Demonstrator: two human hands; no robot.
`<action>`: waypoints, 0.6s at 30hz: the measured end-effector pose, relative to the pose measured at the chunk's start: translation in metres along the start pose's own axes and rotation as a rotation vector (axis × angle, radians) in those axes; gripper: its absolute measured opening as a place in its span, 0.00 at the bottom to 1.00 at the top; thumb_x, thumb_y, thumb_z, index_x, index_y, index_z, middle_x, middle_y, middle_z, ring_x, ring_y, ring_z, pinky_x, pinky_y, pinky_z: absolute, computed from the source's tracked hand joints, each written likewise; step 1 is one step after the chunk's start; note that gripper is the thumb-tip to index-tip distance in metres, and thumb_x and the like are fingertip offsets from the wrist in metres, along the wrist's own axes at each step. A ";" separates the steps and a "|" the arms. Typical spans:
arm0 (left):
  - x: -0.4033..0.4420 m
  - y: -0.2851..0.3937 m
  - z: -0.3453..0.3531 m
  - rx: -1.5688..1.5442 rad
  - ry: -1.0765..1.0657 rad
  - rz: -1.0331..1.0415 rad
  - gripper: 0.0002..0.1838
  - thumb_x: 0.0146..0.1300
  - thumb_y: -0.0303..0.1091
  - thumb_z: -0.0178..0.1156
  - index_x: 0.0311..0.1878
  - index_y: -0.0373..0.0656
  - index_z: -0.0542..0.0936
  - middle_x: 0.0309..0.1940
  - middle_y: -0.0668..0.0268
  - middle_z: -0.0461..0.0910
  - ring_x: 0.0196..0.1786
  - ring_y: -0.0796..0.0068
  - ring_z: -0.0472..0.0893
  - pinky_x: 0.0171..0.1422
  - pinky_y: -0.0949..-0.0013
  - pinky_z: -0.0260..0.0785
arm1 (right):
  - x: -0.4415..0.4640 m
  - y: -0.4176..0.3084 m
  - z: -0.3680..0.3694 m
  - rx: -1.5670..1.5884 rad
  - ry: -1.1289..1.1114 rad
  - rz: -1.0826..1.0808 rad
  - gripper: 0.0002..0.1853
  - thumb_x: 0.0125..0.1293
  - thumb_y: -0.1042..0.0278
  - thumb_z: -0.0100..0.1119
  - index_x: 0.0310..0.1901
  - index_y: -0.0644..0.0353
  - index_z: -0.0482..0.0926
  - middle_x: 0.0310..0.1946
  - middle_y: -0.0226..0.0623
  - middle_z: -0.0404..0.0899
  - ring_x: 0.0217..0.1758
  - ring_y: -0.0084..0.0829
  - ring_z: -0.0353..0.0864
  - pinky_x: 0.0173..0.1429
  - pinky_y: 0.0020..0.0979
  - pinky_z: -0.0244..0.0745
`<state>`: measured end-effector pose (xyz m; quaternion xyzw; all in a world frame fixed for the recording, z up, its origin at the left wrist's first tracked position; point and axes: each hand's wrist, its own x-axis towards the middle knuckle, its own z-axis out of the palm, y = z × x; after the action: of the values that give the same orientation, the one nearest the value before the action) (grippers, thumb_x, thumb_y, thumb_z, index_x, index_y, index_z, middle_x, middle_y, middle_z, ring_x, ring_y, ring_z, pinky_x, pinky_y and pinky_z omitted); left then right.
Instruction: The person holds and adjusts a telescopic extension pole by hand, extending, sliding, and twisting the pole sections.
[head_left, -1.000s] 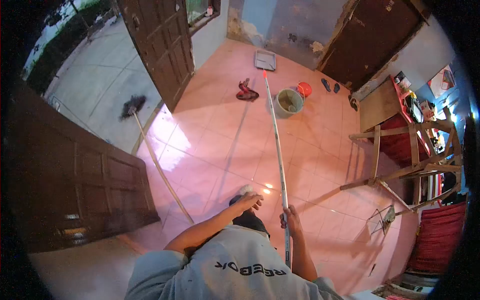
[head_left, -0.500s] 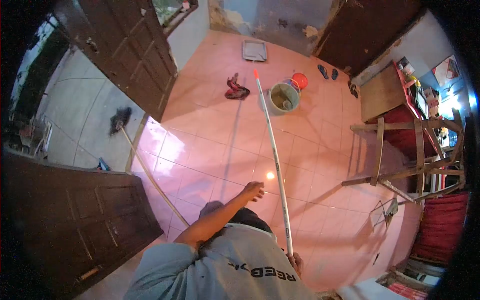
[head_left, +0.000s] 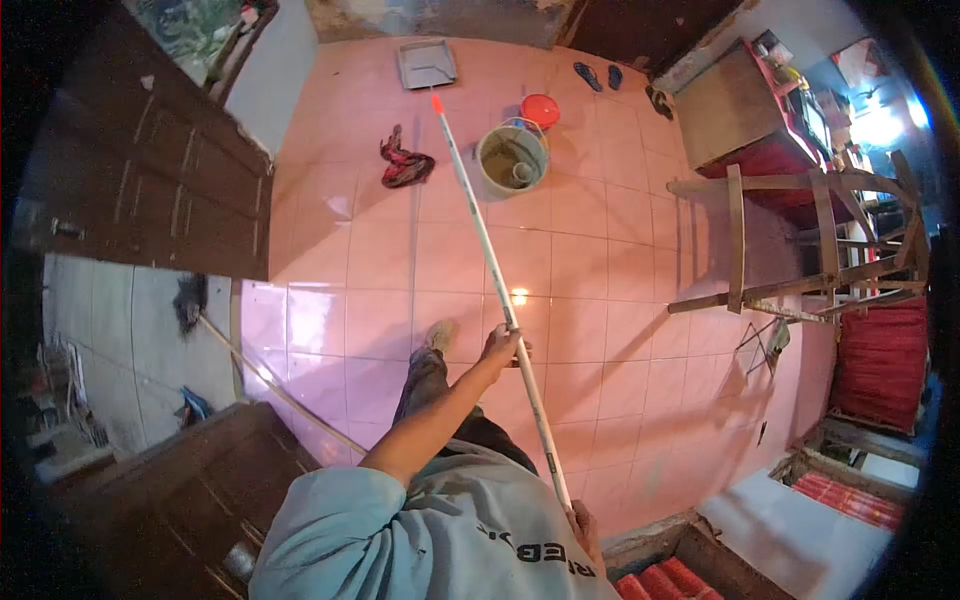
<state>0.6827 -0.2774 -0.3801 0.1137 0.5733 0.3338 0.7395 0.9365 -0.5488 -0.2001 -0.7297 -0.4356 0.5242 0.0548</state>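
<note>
Pole is slanting over the floor, tip pointing toward the tray. Left hand and right hand are holding it, fingers wrapped; this step is apparently supporting it. Shifting is likely requiring bucket clearance.

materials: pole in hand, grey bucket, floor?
Pole: smooth white tube, small printed marks; plastic or coated metal, can't tell.
Grey bucket: probably plastic, dull finish; moulded-looking rim, thin bail handle.
Floor: likely glazed ceramic tile, pink and glossy; regular joint lines, bright light reflections.
</note>
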 end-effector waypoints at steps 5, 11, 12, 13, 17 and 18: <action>0.015 0.000 -0.028 0.055 -0.138 -0.097 0.14 0.64 0.41 0.55 0.47 0.43 0.72 0.35 0.62 0.81 0.38 0.68 0.84 0.36 0.64 0.79 | -0.030 -0.069 -0.002 0.106 -0.002 0.202 0.22 0.69 0.49 0.52 0.35 0.66 0.71 0.17 0.47 0.63 0.21 0.31 0.63 0.28 0.37 0.61; -0.013 0.015 -0.026 0.149 -0.295 -0.302 0.13 0.67 0.41 0.56 0.46 0.43 0.71 0.39 0.65 0.80 0.43 0.70 0.81 0.42 0.66 0.77 | -0.057 0.030 -0.019 -0.463 -0.010 -0.136 0.13 0.73 0.62 0.44 0.48 0.61 0.74 0.32 0.47 0.77 0.30 0.44 0.74 0.35 0.40 0.68; -0.006 0.017 -0.027 0.115 -0.299 -0.314 0.13 0.67 0.41 0.56 0.46 0.43 0.71 0.39 0.65 0.80 0.42 0.70 0.81 0.42 0.65 0.78 | -0.056 0.033 -0.021 -0.670 0.009 -0.317 0.14 0.71 0.63 0.48 0.54 0.60 0.72 0.33 0.42 0.77 0.27 0.40 0.73 0.33 0.37 0.67; 0.001 0.019 -0.030 0.082 -0.302 -0.326 0.12 0.66 0.40 0.56 0.46 0.44 0.71 0.40 0.65 0.80 0.42 0.70 0.81 0.42 0.65 0.78 | -0.054 0.033 -0.020 -0.874 0.025 -0.500 0.19 0.70 0.64 0.53 0.60 0.58 0.70 0.35 0.37 0.78 0.24 0.36 0.71 0.30 0.35 0.66; 0.062 0.040 -0.048 -0.147 -0.262 -0.159 0.11 0.66 0.39 0.55 0.44 0.43 0.71 0.35 0.63 0.81 0.38 0.68 0.83 0.41 0.62 0.79 | -0.004 -0.064 0.008 -0.476 0.121 -0.017 0.19 0.70 0.52 0.51 0.35 0.64 0.70 0.21 0.51 0.68 0.20 0.46 0.66 0.26 0.41 0.61; 0.073 0.052 -0.055 -0.148 -0.258 -0.104 0.09 0.66 0.39 0.54 0.42 0.44 0.71 0.33 0.63 0.81 0.36 0.67 0.83 0.41 0.60 0.79 | 0.006 -0.092 0.012 -0.347 0.152 0.000 0.24 0.70 0.49 0.50 0.29 0.66 0.70 0.16 0.53 0.65 0.18 0.47 0.64 0.26 0.42 0.59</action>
<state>0.6215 -0.2046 -0.4255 0.0710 0.4525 0.3190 0.8297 0.8745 -0.4927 -0.1602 -0.7655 -0.5142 0.3849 -0.0390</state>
